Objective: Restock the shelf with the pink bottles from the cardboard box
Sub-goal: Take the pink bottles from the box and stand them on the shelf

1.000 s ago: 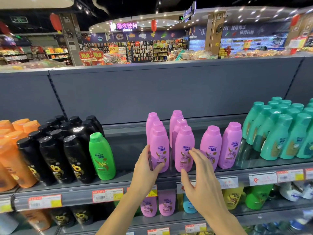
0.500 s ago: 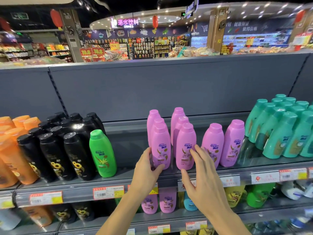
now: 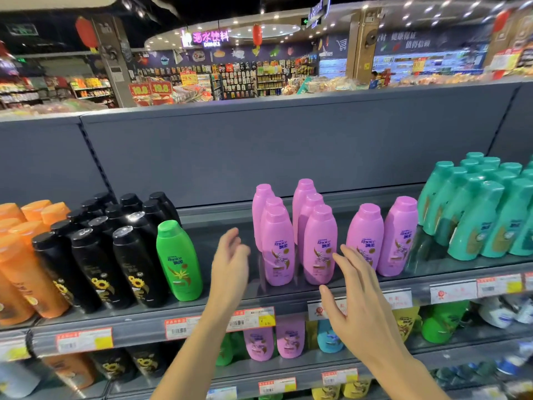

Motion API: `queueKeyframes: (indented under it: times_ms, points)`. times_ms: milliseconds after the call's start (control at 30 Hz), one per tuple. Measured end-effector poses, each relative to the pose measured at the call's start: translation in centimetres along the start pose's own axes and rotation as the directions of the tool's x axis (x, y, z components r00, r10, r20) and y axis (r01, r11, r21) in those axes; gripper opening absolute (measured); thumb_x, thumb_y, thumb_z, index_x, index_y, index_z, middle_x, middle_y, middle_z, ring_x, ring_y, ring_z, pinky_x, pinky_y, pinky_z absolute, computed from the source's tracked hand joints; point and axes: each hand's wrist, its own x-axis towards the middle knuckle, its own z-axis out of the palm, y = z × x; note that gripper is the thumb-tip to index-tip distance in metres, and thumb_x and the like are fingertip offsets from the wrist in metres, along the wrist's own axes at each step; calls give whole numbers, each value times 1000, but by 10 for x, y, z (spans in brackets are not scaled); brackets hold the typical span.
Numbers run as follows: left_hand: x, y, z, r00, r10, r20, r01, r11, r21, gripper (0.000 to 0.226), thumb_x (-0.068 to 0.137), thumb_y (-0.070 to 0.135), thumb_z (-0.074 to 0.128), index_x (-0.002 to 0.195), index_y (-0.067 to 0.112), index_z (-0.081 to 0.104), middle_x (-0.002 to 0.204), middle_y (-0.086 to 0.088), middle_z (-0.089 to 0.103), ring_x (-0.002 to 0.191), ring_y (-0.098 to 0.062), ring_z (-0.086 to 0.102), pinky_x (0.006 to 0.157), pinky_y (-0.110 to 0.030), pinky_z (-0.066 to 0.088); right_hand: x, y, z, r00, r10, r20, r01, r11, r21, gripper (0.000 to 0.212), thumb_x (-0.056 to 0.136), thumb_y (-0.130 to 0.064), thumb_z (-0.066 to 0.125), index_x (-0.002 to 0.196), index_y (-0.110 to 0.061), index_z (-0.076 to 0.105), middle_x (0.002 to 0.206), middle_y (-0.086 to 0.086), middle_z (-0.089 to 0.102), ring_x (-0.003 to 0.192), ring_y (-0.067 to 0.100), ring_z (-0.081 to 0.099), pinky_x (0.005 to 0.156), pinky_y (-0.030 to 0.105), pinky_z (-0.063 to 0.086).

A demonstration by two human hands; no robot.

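Eight pink bottles (image 3: pixel 320 246) are seen standing upright on the shelf (image 3: pixel 288 295), near the middle of its width. Six are grouped in two rows running from near to far, three to a row; two more are set just to the right of them, near the front edge. Both hands are raised in front of this group, and neither is seen touching a bottle. The left hand (image 3: pixel 230 264) is held to the left of the nearest bottle of the left row, its fingers loosely spread and curled a little, with nothing between them. The right hand (image 3: pixel 354 295) is held before the right row and the two single bottles, palm turned down, fingers stretched out and apart, thumb spread to the left; it too is empty. A single green bottle (image 3: pixel 179 262) is placed well to the left of the pink group, with bare shelf between them. Black bottles (image 3: pixel 95 267) are ranked just left of the green one, and orange bottles (image 3: pixel 26 264) at the far left. Teal bottles (image 3: pixel 484 215) are massed at the right end. Price tags (image 3: pixel 251 319) are fixed along the shelf's front edge.
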Motion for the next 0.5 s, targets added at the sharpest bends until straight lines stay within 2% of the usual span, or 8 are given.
queueKeyframes:
  times_ms: [33,133,200,267,300,367,500]
  points:
    - [11,6,-1,998,-64,-24,63,997,-55,49,94,28,49,143,24,42,146,3,46,133,-12,43,114,-41,34,0,1,0,1000,1,-2,-1,1000,3,56,89,-34,56,138,-11,41,149,4,36,141,20,32,108,38,40]
    - [33,20,11,962,-271,28,272,950,-153,56,101,48,33,151,24,28,158,7,29,142,-16,33,118,-45,26,-1,4,-1,1000,-1,-4,1,1000,21,57,89,-34,56,139,-13,38,149,3,35,142,18,30,109,39,39]
    - [38,23,23,948,-306,81,316,934,-167,55,101,54,27,147,26,37,154,7,36,136,-18,41,116,-44,29,0,5,-2,1000,5,-6,-5,999,38,59,89,-33,59,140,-14,38,150,2,34,142,16,28,109,39,39]
    - [35,24,30,950,-270,157,290,949,-122,49,101,55,22,117,31,61,127,8,60,110,-12,60,104,-41,40,1,7,-3,1000,8,-16,-7,999,51,60,88,-31,61,140,-15,37,151,0,33,143,14,27,108,37,40]
    - [33,23,33,947,-263,185,284,954,-100,52,101,56,19,104,32,65,111,7,69,96,-10,65,96,-39,46,2,8,-3,1000,5,-25,-4,998,56,59,89,-32,61,140,-16,36,150,0,33,143,14,27,107,36,41]
    - [31,22,37,947,-257,192,273,960,-59,59,100,58,16,98,28,67,90,4,74,83,-11,69,80,-34,51,3,9,-3,999,-6,-39,8,998,59,58,89,-35,57,140,-16,36,150,0,34,143,14,27,108,34,39]
    - [30,23,42,943,-258,212,279,957,-74,64,98,61,15,94,24,68,80,2,76,75,-13,72,62,-28,48,1,10,0,999,-11,-47,14,998,59,56,89,-39,51,140,-18,37,149,-1,35,143,13,28,110,33,37]
